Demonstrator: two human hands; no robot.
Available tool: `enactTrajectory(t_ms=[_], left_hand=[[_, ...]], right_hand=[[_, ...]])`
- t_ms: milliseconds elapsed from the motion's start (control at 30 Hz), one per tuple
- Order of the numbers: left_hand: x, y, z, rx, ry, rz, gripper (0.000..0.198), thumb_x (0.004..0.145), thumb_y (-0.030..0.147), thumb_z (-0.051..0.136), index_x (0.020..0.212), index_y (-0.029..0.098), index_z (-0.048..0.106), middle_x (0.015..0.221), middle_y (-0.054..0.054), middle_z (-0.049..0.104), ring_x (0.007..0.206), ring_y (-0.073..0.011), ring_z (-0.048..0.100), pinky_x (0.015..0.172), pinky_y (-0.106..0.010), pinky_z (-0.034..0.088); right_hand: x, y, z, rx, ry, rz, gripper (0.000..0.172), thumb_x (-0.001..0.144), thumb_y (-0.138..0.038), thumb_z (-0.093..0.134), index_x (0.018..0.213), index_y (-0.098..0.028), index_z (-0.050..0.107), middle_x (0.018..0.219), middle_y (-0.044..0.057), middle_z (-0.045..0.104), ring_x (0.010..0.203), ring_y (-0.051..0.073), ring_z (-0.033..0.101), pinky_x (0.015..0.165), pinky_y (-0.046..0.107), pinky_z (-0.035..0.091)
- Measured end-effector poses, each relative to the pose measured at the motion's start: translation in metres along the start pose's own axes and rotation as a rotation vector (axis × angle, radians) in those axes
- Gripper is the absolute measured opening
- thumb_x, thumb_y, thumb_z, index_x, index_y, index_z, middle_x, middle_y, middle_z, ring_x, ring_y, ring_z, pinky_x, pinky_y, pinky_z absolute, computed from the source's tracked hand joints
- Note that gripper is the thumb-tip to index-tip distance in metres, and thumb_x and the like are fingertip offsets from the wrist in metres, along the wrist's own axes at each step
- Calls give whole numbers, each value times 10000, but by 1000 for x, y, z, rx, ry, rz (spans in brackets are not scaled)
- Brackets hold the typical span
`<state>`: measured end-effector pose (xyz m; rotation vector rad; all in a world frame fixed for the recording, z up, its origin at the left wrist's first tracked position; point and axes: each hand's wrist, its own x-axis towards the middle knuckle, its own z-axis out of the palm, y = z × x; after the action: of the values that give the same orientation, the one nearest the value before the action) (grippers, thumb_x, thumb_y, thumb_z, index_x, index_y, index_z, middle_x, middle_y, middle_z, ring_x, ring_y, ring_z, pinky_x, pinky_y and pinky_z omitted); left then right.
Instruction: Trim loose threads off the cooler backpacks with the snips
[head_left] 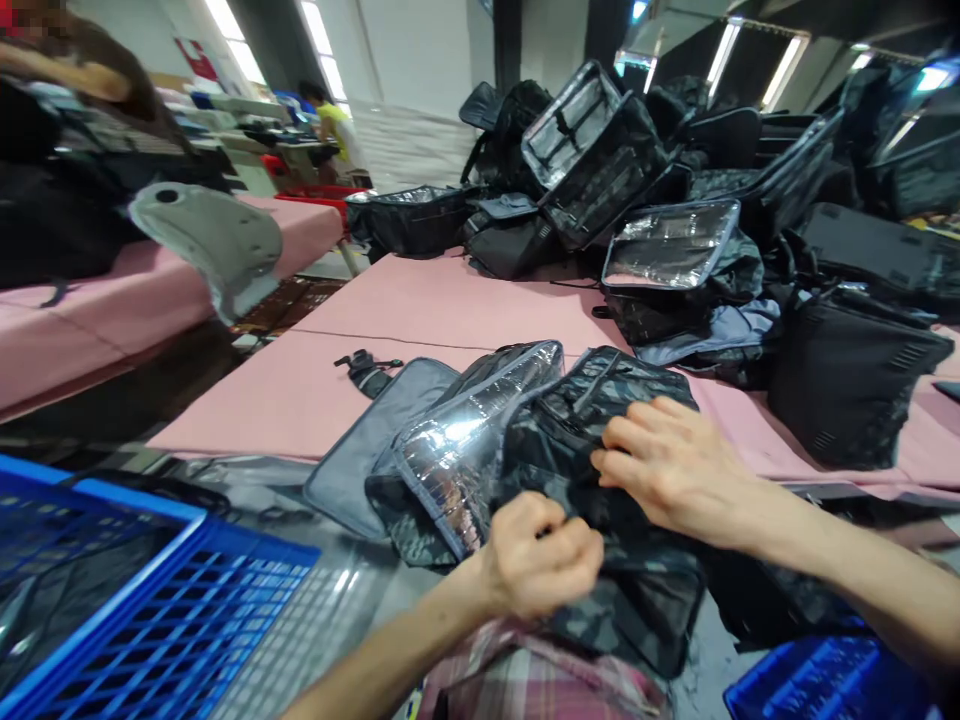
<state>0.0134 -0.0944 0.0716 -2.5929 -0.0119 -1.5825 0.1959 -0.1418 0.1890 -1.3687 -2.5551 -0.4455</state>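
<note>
A dark camouflage bag lies at the near edge of the pink-covered table, partly hanging toward my lap. Its silver foil lining and a grey-edged flap face up on the left side. My left hand is closed with curled fingers on the bag's near part. On the upper right part rests my right hand, its fingers bent and gripping the dark fabric. The exact bit pinched under each hand's fingertips is hidden.
Pink cloth covers the table. A heap of similar bags fills its far right. Blue crates stand at lower left and lower right. A grey chair is beyond, left. Other people are in the background.
</note>
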Motion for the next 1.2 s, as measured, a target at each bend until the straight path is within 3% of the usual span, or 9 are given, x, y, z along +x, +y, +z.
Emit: enactTrajectory(t_ms=[167,233,300,400,467,600,733,1000,1200], left_hand=[[-16,-53,-3,-168,211,-634,110,716,106,598,743,213,588,737,10,520,723,-128,495,655,-262,407],[-25,-72,-5,-227,321,-817,107,667,153,649,677,201,554,729,21,503,707,-125,492,647,-253,397],[-34,-85,-7,-263,399,-939,138,623,185,669,640,194,532,726,24,502,718,-131,492,670,-258,390],[-40,-93,-9,-336,422,-1031,160,586,206,675,622,190,520,716,21,496,731,-142,484,699,-270,383],[-40,-94,-8,-380,397,-1044,158,583,205,675,624,188,523,712,19,491,733,-144,476,710,-273,378],[-35,-95,-7,-422,383,-1037,155,589,184,682,636,186,535,717,23,485,734,-137,463,719,-262,363],[-29,-98,-4,-436,381,-1026,166,588,169,686,616,183,523,700,30,471,721,-130,450,705,-250,353],[-27,-99,0,-462,368,-1047,177,591,178,685,615,180,510,701,30,473,717,-130,455,697,-251,347],[-22,-97,-2,-440,369,-1069,195,576,224,684,604,183,496,693,22,478,714,-142,468,699,-264,366]], right_hand=[[-32,42,2,444,474,603,168,811,-304,579,926,-195,635,888,33,659,808,158,590,704,270,440],[-50,49,20,591,542,785,196,790,-326,598,928,-193,637,909,41,667,836,175,606,736,291,461],[-58,45,45,719,548,835,221,783,-342,595,928,-179,629,909,55,668,835,187,615,725,303,480],[-49,21,72,781,531,748,276,772,-343,602,998,-183,595,929,54,660,823,179,620,691,285,494],[-34,1,75,739,469,610,311,780,-330,602,1060,-200,569,933,39,646,792,155,611,662,256,485],[-11,-16,55,382,419,358,359,805,-365,588,1100,-163,553,837,43,603,731,155,548,639,269,425],[-10,-11,37,59,453,206,162,850,-270,537,924,-139,598,767,42,609,670,143,492,617,274,343],[-4,-13,16,-249,374,55,136,846,-235,542,881,-145,639,691,28,609,632,141,457,587,299,276],[6,-20,0,-399,337,-78,150,804,-64,498,813,-141,625,665,30,574,607,151,440,580,311,268]])
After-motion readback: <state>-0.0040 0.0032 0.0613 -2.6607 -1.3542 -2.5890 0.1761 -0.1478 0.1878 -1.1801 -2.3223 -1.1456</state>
